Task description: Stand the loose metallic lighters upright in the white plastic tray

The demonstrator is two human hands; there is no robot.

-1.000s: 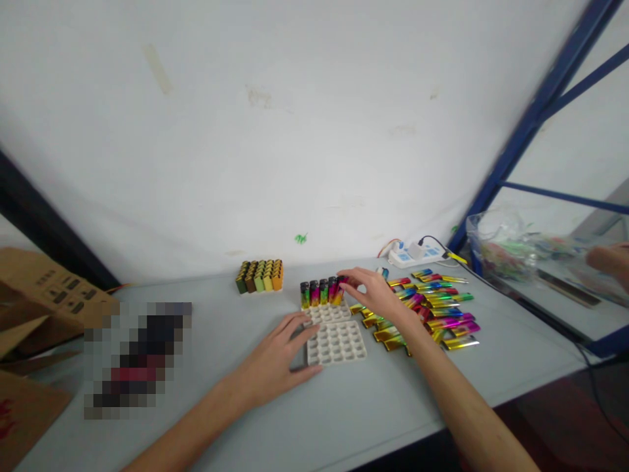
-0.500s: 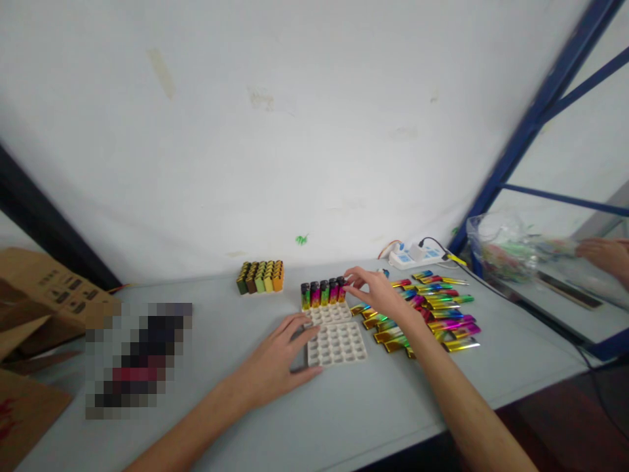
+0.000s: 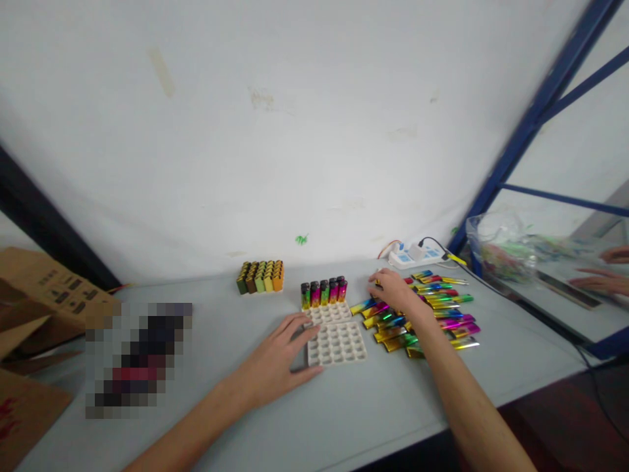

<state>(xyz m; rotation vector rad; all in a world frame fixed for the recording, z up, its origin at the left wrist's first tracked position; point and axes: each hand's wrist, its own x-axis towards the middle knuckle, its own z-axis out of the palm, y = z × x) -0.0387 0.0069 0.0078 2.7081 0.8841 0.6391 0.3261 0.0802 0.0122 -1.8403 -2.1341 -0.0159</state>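
Observation:
My left hand (image 3: 280,351) rests on the table at the left side of a white tray (image 3: 337,343) with rows of holes. Its fingers are stretched and its thumb is apart, touching the tray's edge. Behind it, another white tray (image 3: 330,314) bears several upright lighters (image 3: 324,293) with black tops and shiny pink, green and gold bodies. To the right of these, my right hand (image 3: 393,290) is over the near-left part of a pile of metallic coloured lighter cases (image 3: 393,324). Its fingers are curled, with a bit of gold showing between them; the rest is hidden.
A block of gold-topped lighters (image 3: 260,276) stands near the wall. A white power strip (image 3: 417,254) with cables lies at the back right. Cardboard boxes (image 3: 59,288) and a blurred-out patch are at left. Another person's hands (image 3: 602,278) are beyond the blue frame (image 3: 521,144).
My right hand has moved right, away from the upright lighters, to the pile of metallic cases. My left hand has stayed still. The other person's hands have shifted.

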